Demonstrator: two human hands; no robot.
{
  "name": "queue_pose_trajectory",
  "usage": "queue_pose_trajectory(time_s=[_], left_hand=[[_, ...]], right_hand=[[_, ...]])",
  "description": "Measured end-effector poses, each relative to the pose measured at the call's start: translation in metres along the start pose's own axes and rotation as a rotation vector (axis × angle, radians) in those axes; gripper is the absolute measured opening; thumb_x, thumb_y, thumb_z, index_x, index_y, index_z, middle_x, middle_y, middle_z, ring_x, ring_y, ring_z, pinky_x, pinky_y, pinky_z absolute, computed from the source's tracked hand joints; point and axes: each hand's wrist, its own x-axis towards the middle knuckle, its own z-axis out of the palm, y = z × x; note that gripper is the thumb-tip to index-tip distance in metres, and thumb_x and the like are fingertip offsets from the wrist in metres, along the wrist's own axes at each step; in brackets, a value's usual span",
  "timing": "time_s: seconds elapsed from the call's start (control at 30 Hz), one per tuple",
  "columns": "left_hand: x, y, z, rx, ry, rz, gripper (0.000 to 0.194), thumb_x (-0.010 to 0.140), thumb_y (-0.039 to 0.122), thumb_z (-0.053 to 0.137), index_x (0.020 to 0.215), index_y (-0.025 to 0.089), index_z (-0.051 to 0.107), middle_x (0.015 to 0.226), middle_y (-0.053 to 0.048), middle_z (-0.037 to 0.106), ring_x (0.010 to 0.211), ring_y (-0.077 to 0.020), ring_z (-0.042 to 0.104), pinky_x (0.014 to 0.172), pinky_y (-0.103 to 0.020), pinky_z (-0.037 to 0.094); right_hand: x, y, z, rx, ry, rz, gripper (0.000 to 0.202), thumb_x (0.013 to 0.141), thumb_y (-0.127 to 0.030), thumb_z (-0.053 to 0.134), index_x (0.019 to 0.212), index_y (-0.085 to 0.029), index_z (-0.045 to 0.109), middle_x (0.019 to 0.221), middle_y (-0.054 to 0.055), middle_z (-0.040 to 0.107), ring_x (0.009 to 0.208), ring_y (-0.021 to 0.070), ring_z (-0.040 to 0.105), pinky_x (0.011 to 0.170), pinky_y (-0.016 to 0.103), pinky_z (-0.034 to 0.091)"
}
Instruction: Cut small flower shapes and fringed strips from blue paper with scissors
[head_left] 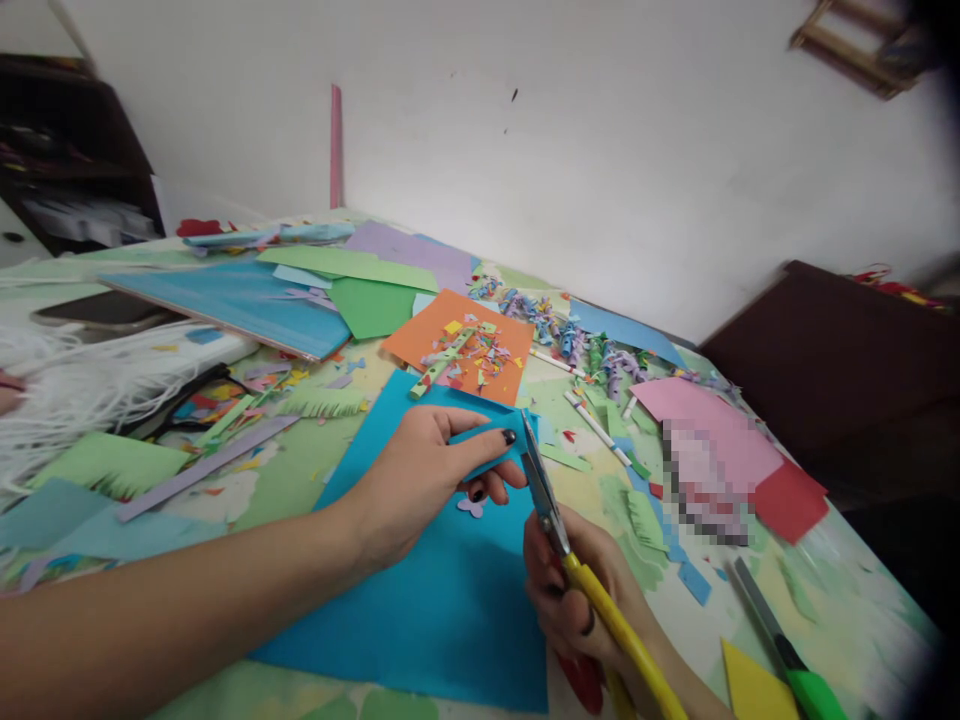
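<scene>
I have the left hand (420, 480) pinching a narrow folded strip of bright-blue paper (486, 466) between thumb and fingers, above a large flat blue paper sheet (420, 620), near its far right corner. I see the right hand (551, 590) curled around yellow-handled metal scissors (600, 600), blades at the strip's right end; I cannot tell whether they touch it. A small lilac paper flower (471, 508) lies on the sheet.
</scene>
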Motion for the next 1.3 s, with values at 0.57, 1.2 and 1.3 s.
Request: queue_pose_trajectory(time_s=[0.57,1.2,1.3], left_hand=[[0.0,0.0,0.001,0.041,0.01,-0.008,0.02,0.078,0.028,0.061,0.064,0.014,0.065,0.061,-0.004,0.067,0.049,-0.0109,0.055,0.048,-0.023,0.04],[-0.002,0.0,0.001,-0.019,0.012,-0.026,0.017,0.077,0.025,0.062,0.065,0.014,0.064,0.062,-0.003,0.067,0.049,-0.0096,0.055,0.048,-0.022,0.041],[-0.001,-0.001,0.0,-0.021,0.004,-0.02,0.018,0.078,0.025,0.061,0.064,0.014,0.064,0.061,-0.003,0.067,0.049,-0.0097,0.055,0.048,-0.022,0.041]], right_hand=[[-0.002,-0.008,0.004,-0.066,0.035,0.015,0.049,0.069,-0.061,0.07,0.076,-0.019,0.044,0.066,-0.006,0.033,0.05,0.0067,0.023,0.043,0.021,0.015],[-0.001,-0.005,0.003,-0.086,0.066,0.04,0.042,0.072,-0.053,0.07,0.076,-0.021,0.043,0.063,-0.007,0.032,0.043,0.0049,0.022,0.035,0.018,0.019],[-0.001,-0.006,0.003,-0.069,0.068,0.068,0.041,0.072,-0.051,0.07,0.076,-0.021,0.042,0.063,-0.007,0.032,0.043,0.0047,0.021,0.034,0.018,0.019]])
